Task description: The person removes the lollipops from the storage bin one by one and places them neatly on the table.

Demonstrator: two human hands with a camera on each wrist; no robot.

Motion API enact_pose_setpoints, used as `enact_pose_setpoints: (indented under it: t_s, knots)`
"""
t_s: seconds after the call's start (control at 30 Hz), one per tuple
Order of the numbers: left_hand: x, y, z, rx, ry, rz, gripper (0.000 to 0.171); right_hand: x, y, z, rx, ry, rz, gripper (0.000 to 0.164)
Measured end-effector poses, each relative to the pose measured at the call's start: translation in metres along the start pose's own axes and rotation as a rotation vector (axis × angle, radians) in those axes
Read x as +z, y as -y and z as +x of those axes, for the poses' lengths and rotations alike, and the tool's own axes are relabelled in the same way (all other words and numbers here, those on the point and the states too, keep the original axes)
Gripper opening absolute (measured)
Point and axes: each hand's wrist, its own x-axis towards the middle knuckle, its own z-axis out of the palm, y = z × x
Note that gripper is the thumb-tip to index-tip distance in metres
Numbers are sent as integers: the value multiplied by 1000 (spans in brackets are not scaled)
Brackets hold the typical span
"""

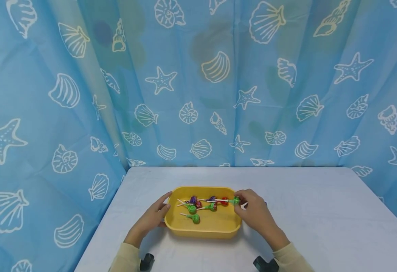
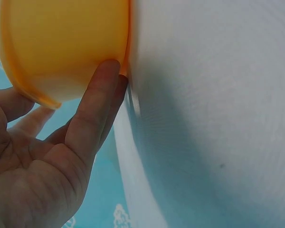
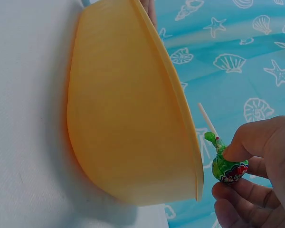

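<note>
A yellow plastic tray (image 1: 203, 233) sits on the white table with several wrapped lollipops in it, green, purple and red. My right hand (image 1: 253, 210), over the tray's right end, pinches a green-wrapped lollipop (image 3: 228, 167) by its round head between thumb and fingers. Its white stick points left in the head view. At the tray's left end, my left hand (image 1: 152, 216) holds the wall, thumb at the rim and fingers (image 2: 92, 111) against the outside. Among the candies, a green lollipop (image 1: 195, 218) lies nearest the front, apart from the overlapping ones behind it.
White cloth covers the table (image 1: 321, 219) around the tray. A blue curtain (image 1: 198, 87) with shell and starfish prints hangs behind and along the sides. Dark wrist camera parts (image 1: 265, 264) show below the sleeves.
</note>
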Motion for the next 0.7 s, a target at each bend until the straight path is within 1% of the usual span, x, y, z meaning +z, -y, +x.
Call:
enact_pose_setpoints:
  t_s: [0.13, 0.43, 0.7]
  knots:
    - [0, -1, 0, -8, -2, 4, 54, -2, -2, -2, 0, -11, -14, 29]
    - [0, 1, 0, -15, -12, 3, 55, -4, -5, -4, -8, -36, 17, 29]
    - [0, 0, 0, -17, -16, 7, 53, -6, -18, -9, -20, -76, 18, 28]
